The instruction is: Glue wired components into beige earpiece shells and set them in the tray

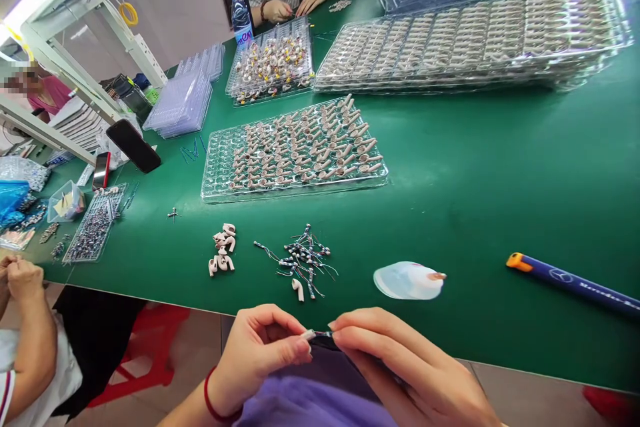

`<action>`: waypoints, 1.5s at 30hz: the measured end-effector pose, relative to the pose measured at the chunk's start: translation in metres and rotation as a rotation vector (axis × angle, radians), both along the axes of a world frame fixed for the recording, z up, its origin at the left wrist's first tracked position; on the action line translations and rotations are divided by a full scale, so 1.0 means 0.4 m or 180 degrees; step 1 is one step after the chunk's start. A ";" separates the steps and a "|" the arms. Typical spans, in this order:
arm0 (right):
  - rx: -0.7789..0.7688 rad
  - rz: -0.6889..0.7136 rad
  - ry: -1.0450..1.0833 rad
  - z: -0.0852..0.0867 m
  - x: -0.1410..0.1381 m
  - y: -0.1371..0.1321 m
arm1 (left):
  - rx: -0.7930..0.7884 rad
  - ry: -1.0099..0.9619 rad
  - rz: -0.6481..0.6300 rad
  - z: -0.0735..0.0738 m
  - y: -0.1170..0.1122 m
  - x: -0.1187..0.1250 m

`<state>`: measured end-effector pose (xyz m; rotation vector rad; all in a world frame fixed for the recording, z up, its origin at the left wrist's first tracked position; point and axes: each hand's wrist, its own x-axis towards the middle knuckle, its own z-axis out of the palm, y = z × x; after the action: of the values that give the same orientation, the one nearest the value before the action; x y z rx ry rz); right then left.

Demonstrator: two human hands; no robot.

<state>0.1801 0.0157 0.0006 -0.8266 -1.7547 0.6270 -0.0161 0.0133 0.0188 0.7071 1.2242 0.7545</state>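
My left hand (267,343), a red band at its wrist, pinches a small beige earbud shell (309,334) between thumb and fingertips. Thin dark wires (323,334) run from the shell to my right hand (400,360), whose fingertips are pinched on a small wired part, mostly hidden. Just beyond my hands on the green table lie a tangle of small wired circuit pieces (305,253) and a loose beige shell (298,289). More shells sit in a small cluster (223,250) to the left. Right of the tangle is a pale translucent disc (407,280) with a brownish tip.
A clear tray (217,193) of beige shells stands mid-table. Behind it are a tray of yellow-dotted parts (273,67), a bottle (241,17) and stacked filled trays (450,47). A blue pen-like tool (575,283) lies right. Co-workers' hands (313,0) work across the table and at left.
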 end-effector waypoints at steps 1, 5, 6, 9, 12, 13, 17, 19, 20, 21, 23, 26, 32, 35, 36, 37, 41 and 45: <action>-0.0027 0.0064 0.0002 0.001 0.001 0.003 | 0.0000 -0.0004 -0.0056 0.002 0.001 0.000; -0.0153 0.0248 0.0047 0.007 0.001 0.010 | -0.0006 0.0004 -0.0252 0.007 0.005 0.002; -0.0174 0.0271 0.0066 0.008 0.001 0.011 | -0.0020 0.0014 -0.0283 0.008 0.007 0.002; -0.0238 0.0346 0.0059 0.011 0.001 0.014 | -0.0068 0.0029 -0.0327 0.009 0.009 0.002; -0.0312 0.0426 -0.0002 0.012 0.001 0.015 | -0.0102 0.0008 -0.0361 0.010 0.009 0.002; -0.0344 0.0456 -0.0011 0.013 0.001 0.014 | -0.0110 -0.0004 -0.0372 0.010 0.009 0.003; -0.0515 0.0575 0.0019 0.007 -0.002 0.009 | -0.0151 -0.0039 -0.0385 0.012 0.010 0.008; -0.0645 0.0553 0.0040 0.003 -0.003 0.006 | -0.0167 -0.0053 -0.0370 0.011 0.010 0.011; -0.0724 0.0520 0.0044 0.001 -0.003 0.004 | -0.0167 -0.0061 -0.0361 0.011 0.010 0.012; -0.0805 0.0483 0.0044 -0.001 -0.003 0.003 | -0.0165 -0.0072 -0.0356 0.010 0.010 0.012; -0.0952 0.0431 0.0034 -0.003 -0.002 0.003 | -0.0156 -0.0097 -0.0349 0.007 0.008 0.011; -0.1106 0.0467 0.0060 -0.003 0.001 0.005 | -0.0157 -0.0114 -0.0342 0.004 0.005 0.010; -0.1386 0.0666 0.0264 -0.002 -0.002 0.006 | -0.0036 -0.0163 -0.0391 0.001 0.002 0.009; -0.1699 0.0744 0.0384 -0.003 -0.005 0.005 | 0.0035 -0.0180 -0.0414 -0.001 0.000 0.008; -0.1790 0.0765 0.0410 -0.002 -0.006 0.005 | 0.0060 -0.0170 -0.0419 -0.001 0.000 0.008; -0.1863 0.0789 0.0431 -0.001 -0.005 0.006 | 0.0084 -0.0150 -0.0420 -0.001 0.000 0.008; -0.1939 0.0883 0.0528 0.005 -0.004 0.008 | 0.0173 -0.0052 -0.0429 0.003 0.001 0.009; -0.1889 0.0880 0.0614 0.005 -0.006 0.006 | 0.0364 0.0082 -0.0428 0.008 0.001 0.014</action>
<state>0.1776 0.0183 0.0024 -0.8839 -1.5286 1.4088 -0.0106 0.0136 0.0218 0.8866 1.1511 0.7095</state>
